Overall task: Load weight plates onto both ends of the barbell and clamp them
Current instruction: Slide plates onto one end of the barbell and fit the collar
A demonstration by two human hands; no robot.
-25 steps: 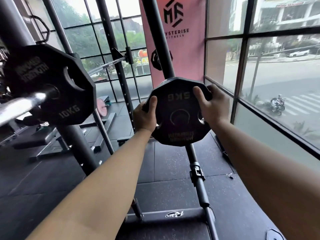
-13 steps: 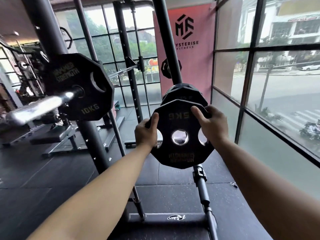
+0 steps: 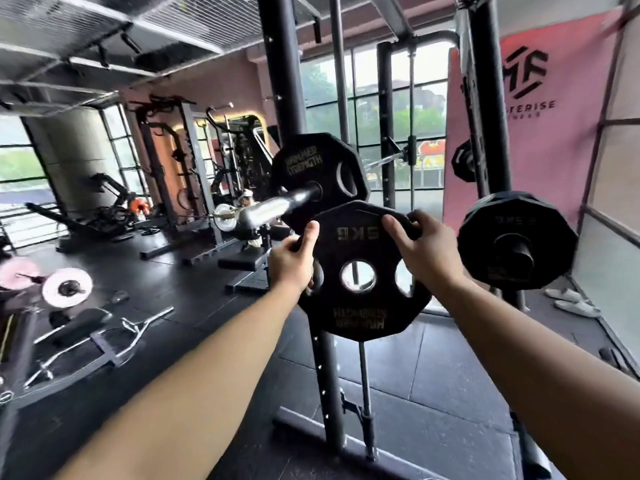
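Note:
I hold a black 5 kg plate [image 3: 360, 313] upright in front of me, its label upside down. My left hand [image 3: 294, 263] grips its left rim and my right hand [image 3: 426, 251] grips its upper right rim. Just above and left of it, the chrome barbell sleeve [image 3: 277, 207] points toward me, with a black 10 kg plate [image 3: 311, 168] sitting on it. The held plate's centre hole lies below and to the right of the sleeve tip. Another 5 kg plate [image 3: 516, 220] stays on a storage peg at the right.
Black rack uprights [image 3: 287, 81] stand behind the barbell and at the right [image 3: 488, 116]. A trap bar [image 3: 104, 344] and a pink-plated bar [image 3: 65, 287] lie on the floor at left. White slippers [image 3: 571, 301] sit by the window wall. Machines fill the back.
I have lifted the 5 kg plate off the storage peg and turned left with it. The barbell sleeve and its 10 kg plate now sit close above the held plate.

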